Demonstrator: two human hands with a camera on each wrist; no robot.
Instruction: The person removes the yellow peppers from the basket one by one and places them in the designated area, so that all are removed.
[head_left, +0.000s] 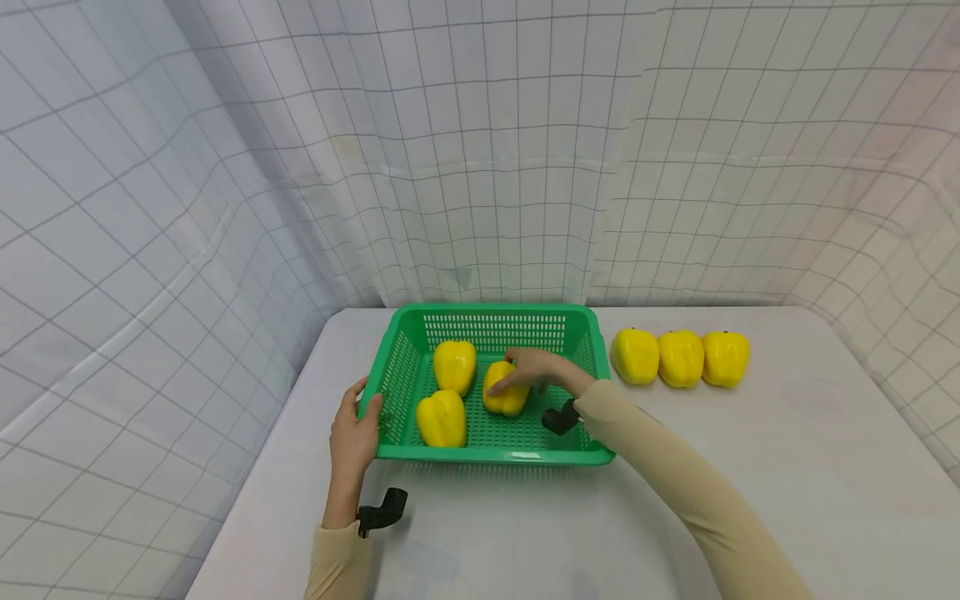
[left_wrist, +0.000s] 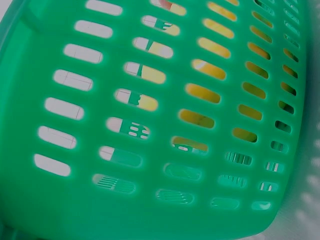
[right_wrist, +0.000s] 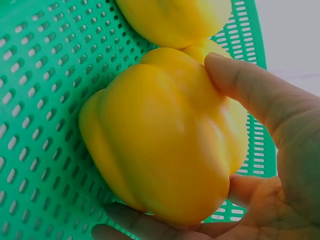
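Inside the green plastic basket [head_left: 495, 455], my right hand [head_left: 538, 367] grips a yellow bell pepper [head_left: 504, 390]. Seen from the right wrist, the thumb lies along one side of this bell pepper [right_wrist: 160, 135] and the fingers curl round the other; it is low over the slotted floor. Two more yellow bell peppers, one behind [head_left: 454, 367] and one in front [head_left: 442, 419], lie in the basket's left half. My left hand [head_left: 354, 433] holds the basket's left rim, thumb over the edge. In the left wrist view the basket's slotted wall [left_wrist: 150, 112] fills most of the picture and the hand is not seen.
Right of the basket, three yellow bell peppers stand in a row on the white table [head_left: 802, 467]: a left one [head_left: 635, 357], a middle one [head_left: 681, 359] and a right one [head_left: 726, 359]. A white grid-patterned curtain [head_left: 495, 167] hangs behind and at both sides.
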